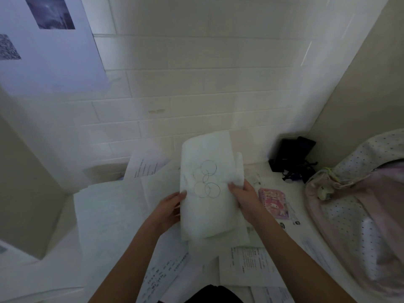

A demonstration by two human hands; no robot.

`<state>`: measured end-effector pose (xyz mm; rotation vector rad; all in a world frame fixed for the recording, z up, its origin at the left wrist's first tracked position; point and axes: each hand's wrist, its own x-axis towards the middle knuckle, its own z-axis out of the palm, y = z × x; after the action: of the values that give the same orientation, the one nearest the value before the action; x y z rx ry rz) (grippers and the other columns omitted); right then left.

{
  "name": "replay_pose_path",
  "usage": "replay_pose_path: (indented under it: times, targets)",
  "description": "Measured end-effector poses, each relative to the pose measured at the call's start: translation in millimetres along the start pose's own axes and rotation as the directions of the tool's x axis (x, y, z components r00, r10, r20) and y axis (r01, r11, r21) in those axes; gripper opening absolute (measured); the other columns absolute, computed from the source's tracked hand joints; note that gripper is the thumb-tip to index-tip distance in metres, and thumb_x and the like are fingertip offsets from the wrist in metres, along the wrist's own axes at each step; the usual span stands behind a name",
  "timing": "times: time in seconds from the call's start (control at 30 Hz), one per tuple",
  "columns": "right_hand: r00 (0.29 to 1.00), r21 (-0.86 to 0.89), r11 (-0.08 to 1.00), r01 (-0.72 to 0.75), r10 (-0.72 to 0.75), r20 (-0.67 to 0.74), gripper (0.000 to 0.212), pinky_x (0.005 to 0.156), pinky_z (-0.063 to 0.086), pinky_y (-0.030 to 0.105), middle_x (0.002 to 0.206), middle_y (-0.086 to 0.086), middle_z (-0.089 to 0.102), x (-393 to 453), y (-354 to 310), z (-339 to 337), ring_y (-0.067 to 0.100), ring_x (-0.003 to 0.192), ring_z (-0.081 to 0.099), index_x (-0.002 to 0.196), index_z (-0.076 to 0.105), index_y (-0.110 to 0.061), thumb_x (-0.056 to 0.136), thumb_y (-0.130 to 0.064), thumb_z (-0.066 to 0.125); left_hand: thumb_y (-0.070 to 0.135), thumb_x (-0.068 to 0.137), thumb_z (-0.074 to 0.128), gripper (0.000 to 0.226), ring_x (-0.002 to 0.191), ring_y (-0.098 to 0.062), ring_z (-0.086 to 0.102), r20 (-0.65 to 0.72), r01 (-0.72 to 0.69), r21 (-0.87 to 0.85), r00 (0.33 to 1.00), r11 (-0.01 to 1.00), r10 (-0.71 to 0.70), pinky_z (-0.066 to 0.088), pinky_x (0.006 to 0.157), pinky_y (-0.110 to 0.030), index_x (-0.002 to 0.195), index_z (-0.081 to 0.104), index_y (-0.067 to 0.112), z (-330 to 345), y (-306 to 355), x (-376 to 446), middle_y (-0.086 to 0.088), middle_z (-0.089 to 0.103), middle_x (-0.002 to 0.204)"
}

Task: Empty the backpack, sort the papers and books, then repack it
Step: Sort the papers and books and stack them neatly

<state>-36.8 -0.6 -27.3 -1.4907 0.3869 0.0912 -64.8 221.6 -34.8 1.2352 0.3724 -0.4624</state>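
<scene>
Circle-sketched sheets (pixel 209 189), writing illegible

White bench (pixel 284 193) against pale brick wall. Loose white printed paper sheets (pixel 113 215) spread over left and middle, overlapping. More printed sheets (pixel 247 265) at near edge. Small pink cartoon-cover notebook (pixel 275 203) lies flat right of centre. Black pouch with tangled cords (pixel 291 156) sits at back right corner. Pink-and-white dotted fabric backpack (pixel 358 206) slumps along right side, mouth open.
</scene>
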Motion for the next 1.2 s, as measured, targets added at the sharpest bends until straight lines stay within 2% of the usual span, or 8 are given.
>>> replay_pose_path:
  times: [0.13,0.27,0.47,0.63,0.73,0.9,1.0,1.2]
  targets:
    - [0.982,0.173,0.985,-0.011,-0.022,0.186,0.032,0.089,0.054,0.034,0.109,0.008,0.069,-7.5,-5.7,-0.9,0.023,0.102,0.065,0.123,0.058,-0.005,0.091,-0.006,0.056,0.042,0.09,0.048,0.044,0.111,-0.022,0.063,0.198,-0.082,-0.056,0.976,0.995,0.092,0.055,0.083,-0.033,0.126,0.056,0.016,8.8,19.5,-4.7,-0.006,0.066,0.121]
    - [0.931,0.332,0.942,-0.046,-0.08,0.355,0.035,0.097,0.05,0.035,0.118,0.009,0.066,-15.1,-25.2,14.1,0.023,0.11,0.062,0.123,0.056,-0.007,0.088,-0.01,0.054,0.044,0.082,0.051,0.036,0.091,-0.016,0.07,0.169,-0.109,-0.096,0.978,0.989,0.124,0.055,0.079,-0.033,0.104,0.068,0.02,13.1,47.3,-16.4,-0.003,0.074,0.101]
    - [0.942,0.285,0.958,0.029,-0.122,0.313,0.03,0.088,0.054,0.033,0.109,0.004,0.067,-9.5,-51.4,29.7,0.02,0.098,0.064,0.124,0.053,-0.009,0.094,-0.005,0.05,0.035,0.077,0.066,0.037,0.086,-0.02,0.072,0.178,-0.195,-0.139,0.959,0.971,0.219,0.059,0.068,-0.032,0.106,0.066,0.013,9.8,79.0,-24.2,-0.007,0.074,0.098]
    - [0.981,0.189,0.98,-0.055,0.018,0.194,0.037,0.07,0.054,0.034,0.106,0.006,0.065,-2.3,-41.8,22.7,0.02,0.088,0.063,0.123,0.048,-0.012,0.089,-0.013,0.062,0.013,0.083,0.067,0.033,0.078,-0.023,0.07,-0.09,-0.286,0.019,0.954,0.958,0.287,0.058,0.064,-0.032,0.115,0.062,0.006,-0.2,87.4,-11.5,-0.015,0.07,0.104]
    - [0.954,0.085,0.983,-0.164,0.136,0.266,0.039,0.073,0.048,0.034,0.11,0.006,0.065,-1.5,-29.1,11.7,0.023,0.089,0.063,0.124,0.052,-0.013,0.088,-0.02,0.065,0.008,0.085,0.063,0.029,0.082,-0.023,0.066,-0.155,-0.31,0.035,0.937,0.95,0.312,0.057,0.07,-0.033,0.114,0.06,0.01,-12.7,87.1,-8.4,-0.013,0.068,0.104]
    - [0.947,0.113,0.982,-0.153,0.113,0.3,0.037,0.083,0.056,0.037,0.117,0.015,0.067,-4.4,-19.0,21.1,0.026,0.098,0.067,0.121,0.059,-0.004,0.085,-0.012,0.066,0.021,0.092,0.056,0.022,0.078,-0.018,0.07,-0.027,-0.259,0.049,0.965,0.965,0.26,0.059,0.062,-0.03,0.112,0.062,0.013,-12.9,81.4,-10.2,-0.004,0.074,0.091]
    - [0.96,0.237,0.965,-0.109,0.04,0.276,0.039,0.079,0.057,0.036,0.111,0.007,0.07,-5.6,-26.9,25.1,0.021,0.094,0.069,0.121,0.058,-0.011,0.084,-0.018,0.068,0.027,0.09,0.057,0.025,0.09,-0.021,0.07,0.088,-0.278,-0.004,0.957,0.96,0.278,0.059,0.071,-0.034,0.111,0.063,0.015,-15.8,83.0,-10.9,-0.007,0.073,0.102]
    - [0.928,0.265,0.961,-0.079,-0.026,0.372,0.05,0.094,0.051,0.046,0.122,0.01,0.065,-3.6,-40.3,17.5,0.027,0.11,0.063,0.125,0.055,-0.011,0.078,-0.023,0.068,0.045,0.042,0.091,0.079,0.096,-0.025,0.069,0.234,-0.311,0.078,0.929,0.947,0.286,0.058,0.072,-0.033,0.109,0.064,0.012,-18.4,91.5,-14.0,-0.009,0.072,0.105]
